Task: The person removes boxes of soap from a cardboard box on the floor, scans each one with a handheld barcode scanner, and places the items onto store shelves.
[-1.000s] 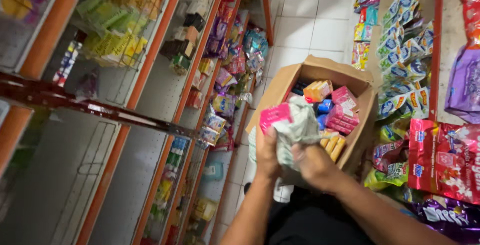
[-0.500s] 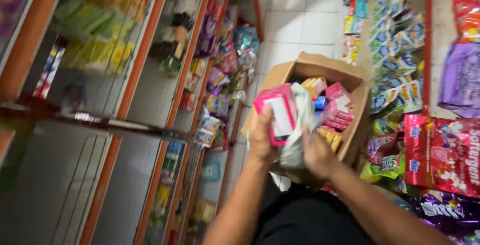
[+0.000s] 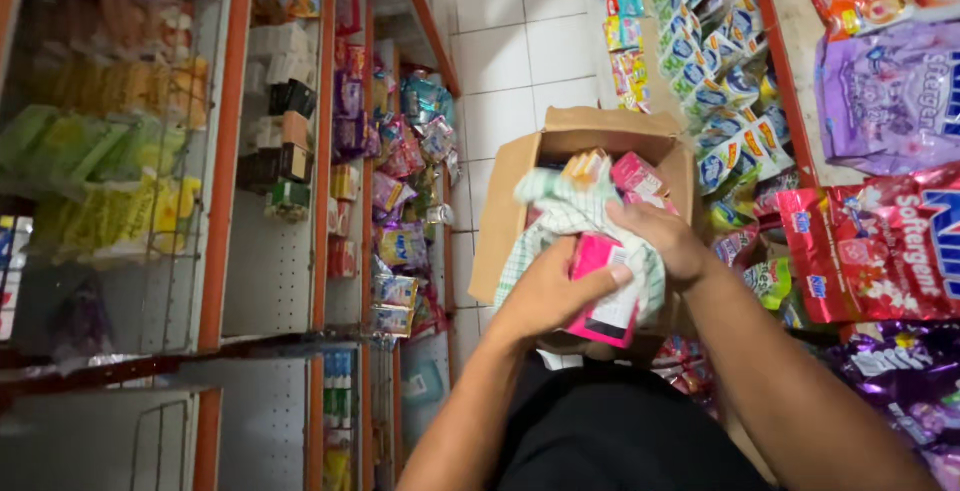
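My left hand (image 3: 548,293) grips a pink rectangular box (image 3: 603,296) from its left side, held over my lap. My right hand (image 3: 662,239) presses a pale green-and-white checked cloth (image 3: 560,209) against the top and right side of that box, so the cloth drapes around it. Just beyond the hands stands an open brown cardboard box (image 3: 505,219) on the floor, with more pink boxes (image 3: 637,175) and an orange pack inside it.
Orange-framed shop shelves (image 3: 322,181) with boxes and hanging sachets line the left. On the right hang strips of small packets (image 3: 715,61) and big purple and red detergent bags (image 3: 885,241). White floor tiles (image 3: 505,51) run down the narrow aisle between them.
The pink box has come down and turned from upright by the carton to lie lower in my left hand. My right hand has moved over its top with the cloth.
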